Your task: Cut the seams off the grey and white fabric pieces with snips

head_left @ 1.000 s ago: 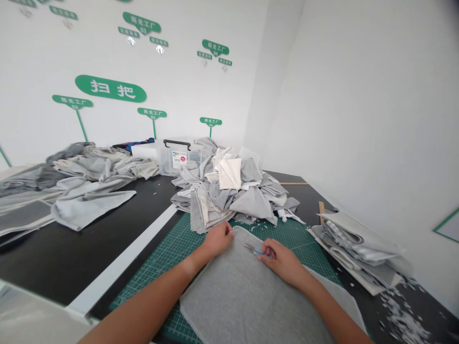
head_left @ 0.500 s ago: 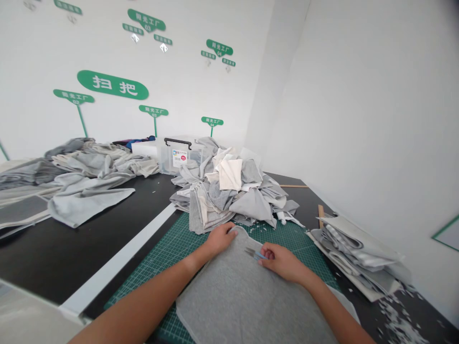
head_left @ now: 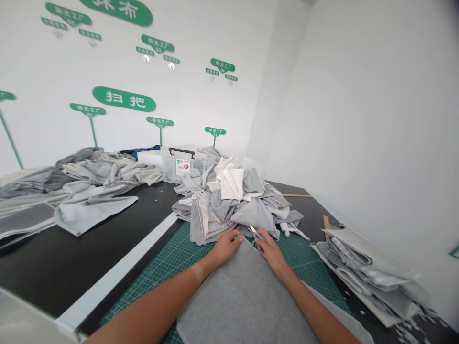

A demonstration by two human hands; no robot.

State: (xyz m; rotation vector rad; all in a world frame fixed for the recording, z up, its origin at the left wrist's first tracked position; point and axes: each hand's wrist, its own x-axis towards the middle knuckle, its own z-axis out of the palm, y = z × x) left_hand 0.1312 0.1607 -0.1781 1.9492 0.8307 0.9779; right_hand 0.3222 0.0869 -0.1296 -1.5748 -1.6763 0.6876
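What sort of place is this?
Probably a textile workroom: a green gridded cutting mat on the black table, a heaped pile of grey and cream cloths, and small blue-handled snips in the right hand.

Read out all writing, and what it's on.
"扫把": big sign
"布": top sign, cut off
"阳光工厂 02": lower 02 sign
"工厂 02": upper 02 sign, rest blurred
"阳光工厂 03": upper 03 sign, lower 03 sign
"阳光工厂 04": upper 04 sign, lower 04 sign
Too small or blurred: box label, small signs
Cut off: edge sign
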